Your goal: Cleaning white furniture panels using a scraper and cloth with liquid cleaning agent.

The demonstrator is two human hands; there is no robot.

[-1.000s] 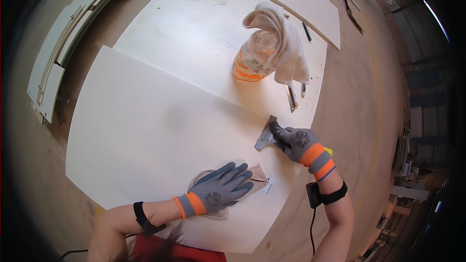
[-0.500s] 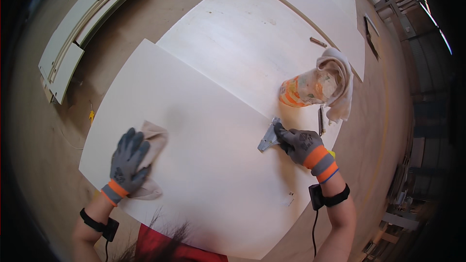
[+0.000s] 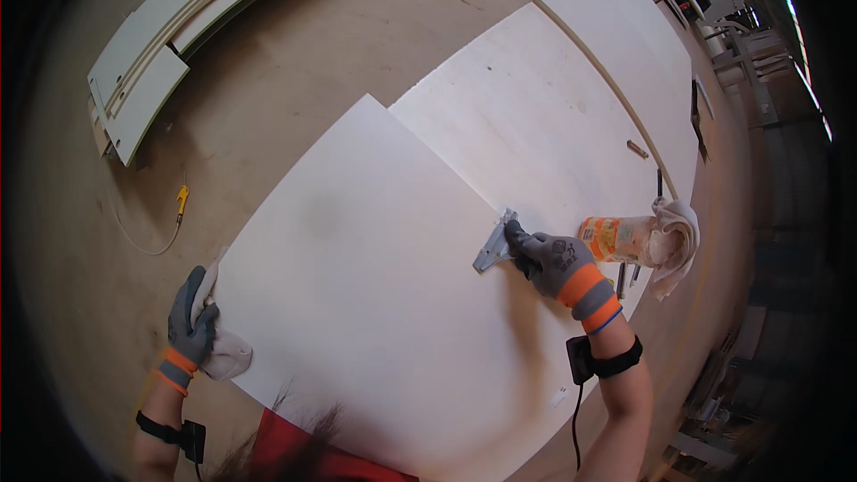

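My left hand [image 3: 189, 326], in a grey glove with an orange-striped cuff, is closed on a beige cloth [image 3: 230, 357] at the left edge of a large white panel [image 3: 375, 277]. Part of the cloth hangs below the fingers. My right hand [image 3: 555, 266], gloved the same way, grips a flat metal scraper [image 3: 494, 248] with a wide blade. It holds the scraper over the panel, by the seam with a second white board [image 3: 527, 80]; I cannot tell if the blade touches. Just right of this hand stands a plastic tub [image 3: 611, 239] with orange markings and a rag [image 3: 686, 236] over its rim.
A small cutter-like tool [image 3: 637, 149] lies on the far board. Another white board [image 3: 625, 27] stretches beyond it. At far left is a rack of white panels [image 3: 147, 94]. A yellow air gun [image 3: 183, 201] with a thin hose is left of the panel.
My left hand and the cloth have gone from the panel's surface to its left edge. The view has shifted, so the tub appears farther right. My right hand still holds the scraper.
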